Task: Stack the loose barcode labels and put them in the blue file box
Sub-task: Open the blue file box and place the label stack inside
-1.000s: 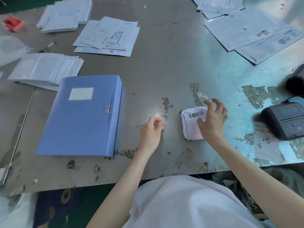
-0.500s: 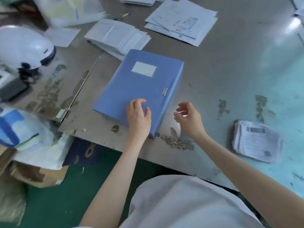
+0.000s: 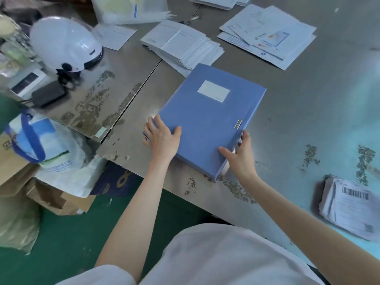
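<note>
At the far left a glossy, rounded white helmet (image 3: 65, 44) sits on the worn grey metal counter (image 3: 308, 99), whose surface is pitted with flaking rust-coloured patches. Next comes the left hand (image 3: 162, 138). Half a second ago it lay on the lid's near corner, and it has now slid to the near left edge of the flat blue plastic file box (image 3: 207, 120). Its grip is clamped there, fingers wrapped round the edge and thumb flat on the lid. The box lies closed near the counter's front edge, matt and smooth, with a white rectangular label (image 3: 213, 91) on top and a small metal clasp (image 3: 238, 123) by its right long edge. The right hand (image 3: 240, 157), earlier hovering curled beside the box without touching it, now holds the near right corner. Its thumb is on the lid and its fingers are against the side wall just beside the clasp, so this grip too is closed on the box. Far right, well apart from both hands, the crumpled stack of white barcode labels (image 3: 349, 206) still lies on the counter, outside the box.
</note>
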The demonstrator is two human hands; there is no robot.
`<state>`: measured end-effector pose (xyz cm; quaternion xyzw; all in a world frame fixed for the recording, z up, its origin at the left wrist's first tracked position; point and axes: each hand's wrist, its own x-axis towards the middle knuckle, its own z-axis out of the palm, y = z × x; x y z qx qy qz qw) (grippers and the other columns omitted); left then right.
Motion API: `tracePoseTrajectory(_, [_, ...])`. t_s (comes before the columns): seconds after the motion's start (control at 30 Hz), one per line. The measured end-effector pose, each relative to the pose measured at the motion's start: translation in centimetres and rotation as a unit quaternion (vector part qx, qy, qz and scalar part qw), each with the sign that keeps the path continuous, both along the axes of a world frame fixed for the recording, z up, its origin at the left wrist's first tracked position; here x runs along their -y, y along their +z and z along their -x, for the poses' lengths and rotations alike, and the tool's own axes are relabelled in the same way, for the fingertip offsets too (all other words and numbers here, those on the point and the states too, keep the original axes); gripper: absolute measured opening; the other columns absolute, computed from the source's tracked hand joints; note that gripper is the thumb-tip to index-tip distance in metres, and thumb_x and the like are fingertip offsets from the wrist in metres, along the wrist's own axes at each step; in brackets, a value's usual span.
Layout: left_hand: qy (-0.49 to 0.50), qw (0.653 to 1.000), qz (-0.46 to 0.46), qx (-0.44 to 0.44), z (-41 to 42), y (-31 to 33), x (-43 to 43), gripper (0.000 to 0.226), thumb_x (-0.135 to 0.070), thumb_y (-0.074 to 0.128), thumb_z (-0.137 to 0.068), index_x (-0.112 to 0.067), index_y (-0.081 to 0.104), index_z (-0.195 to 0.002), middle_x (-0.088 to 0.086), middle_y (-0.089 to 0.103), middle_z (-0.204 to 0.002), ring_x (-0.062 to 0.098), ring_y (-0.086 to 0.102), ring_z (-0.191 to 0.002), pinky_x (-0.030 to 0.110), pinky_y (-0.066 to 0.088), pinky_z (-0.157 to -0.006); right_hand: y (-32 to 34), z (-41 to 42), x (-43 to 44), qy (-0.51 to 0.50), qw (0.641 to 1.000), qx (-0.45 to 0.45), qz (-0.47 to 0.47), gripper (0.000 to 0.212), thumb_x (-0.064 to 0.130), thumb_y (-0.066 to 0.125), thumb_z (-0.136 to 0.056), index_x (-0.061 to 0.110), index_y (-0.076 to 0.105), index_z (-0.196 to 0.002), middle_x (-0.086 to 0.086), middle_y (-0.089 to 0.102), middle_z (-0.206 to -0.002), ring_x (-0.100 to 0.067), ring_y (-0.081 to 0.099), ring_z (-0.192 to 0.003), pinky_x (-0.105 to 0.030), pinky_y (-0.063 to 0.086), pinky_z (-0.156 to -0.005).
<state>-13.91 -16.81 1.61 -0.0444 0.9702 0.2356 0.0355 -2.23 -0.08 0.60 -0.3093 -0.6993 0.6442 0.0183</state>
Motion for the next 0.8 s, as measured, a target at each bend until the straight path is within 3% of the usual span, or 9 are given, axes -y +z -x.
tracePoseTrajectory(0.1, [0.013, 1.000, -0.009, 0.009, 0.1, -0.1, -0.6, 0.073, -0.041, 0.053, -0.088, -0.009, 0.020, -0.145, 0.016, 0.018, -0.153, 0.035, 0.013, -0.141, 0.058, 0.021, -0.107, 0.0, 0.0, 0.0, -0.005, 1.000, -0.002, 0.013, 0.092, 0.023, 0.074, -0.079, 0.028, 0.014, -0.149, 0.003, 0.035, -0.148, -0.018, 0.041, -0.133, -0.046, 0.043, -0.105])
tracePoseTrajectory(0.23, [0.049, 0.999, 0.016, -0.004, 0.2, 0.2, -0.8, 0.069, -0.042, 0.052, -0.087, -0.010, 0.026, -0.143, 0.015, 0.035, -0.141, 0.034, 0.027, -0.126, 0.047, 0.026, -0.094, 0.0, -0.1, 0.2, -0.005, 1.000, -0.018, 0.020, 0.092, 0.032, 0.077, -0.070, 0.035, 0.021, -0.143, 0.005, 0.039, -0.144, -0.018, 0.044, -0.130, -0.047, 0.046, -0.103])
tracePoseTrajectory(0.3, [0.065, 0.998, 0.018, 0.002, -0.1, 0.3, -1.1, 0.061, -0.041, 0.048, -0.088, -0.009, 0.033, -0.137, 0.015, 0.043, -0.132, 0.033, 0.029, -0.120, 0.042, 0.022, -0.083, -0.1, -0.3, 0.1, -0.020, 0.999, -0.035, 0.015, 0.076, 0.033, 0.077, -0.066, 0.049, 0.033, -0.125, 0.011, 0.046, -0.134, -0.014, 0.048, -0.124, -0.044, 0.048, -0.100])
tracePoseTrajectory(0.4, [0.066, 0.998, 0.017, 0.003, -1.1, 0.2, -2.2, 0.055, -0.041, 0.048, -0.087, -0.009, 0.040, -0.131, 0.013, 0.046, -0.129, 0.032, 0.030, -0.118, 0.039, 0.017, -0.079, 0.2, -0.6, -0.6, -0.042, 0.997, -0.060, 0.000, 0.073, 0.023, 0.078, -0.069, 0.066, 0.029, -0.104, 0.021, 0.047, -0.123, -0.009, 0.051, -0.119, -0.040, 0.049, -0.098])
tracePoseTrajectory(0.47, [0.062, 0.998, 0.016, -0.003, -2.0, 0.1, -3.1, 0.058, -0.041, 0.049, -0.086, -0.011, 0.038, -0.135, 0.011, 0.044, -0.131, 0.032, 0.029, -0.119, 0.040, 0.019, -0.081, 0.7, -0.8, -1.4, -0.056, 0.996, -0.064, -0.011, 0.073, 0.023, 0.078, -0.070, 0.063, 0.028, -0.107, 0.021, 0.047, -0.123, -0.010, 0.051, -0.119, -0.039, 0.048, -0.099])
tracePoseTrajectory(0.63, [0.045, 0.999, 0.008, -0.002, -4.5, -0.1, -6.4, 0.060, -0.043, 0.049, -0.087, -0.011, 0.036, -0.137, 0.011, 0.042, -0.133, 0.032, 0.029, -0.120, 0.044, 0.026, -0.088, 0.9, -3.1, -4.1, -0.089, 0.994, -0.060, -0.030, 0.089, 0.025, 0.076, -0.074, 0.038, 0.021, -0.142, 0.020, 0.040, -0.134, -0.011, 0.045, -0.127, -0.038, 0.044, -0.103])
tracePoseTrajectory(0.8, [0.006, 1.000, 0.000, 0.003, -6.7, -0.5, -9.3, 0.061, -0.041, 0.050, -0.087, -0.011, 0.035, -0.138, 0.011, 0.042, -0.135, 0.033, 0.031, -0.119, 0.044, 0.027, -0.088, 0.5, -6.0, -6.2, -0.135, 0.989, -0.046, -0.038, 0.094, 0.023, 0.076, -0.075, 0.031, 0.017, -0.148, 0.013, 0.035, -0.147, -0.012, 0.038, -0.134, -0.042, 0.038, -0.110])
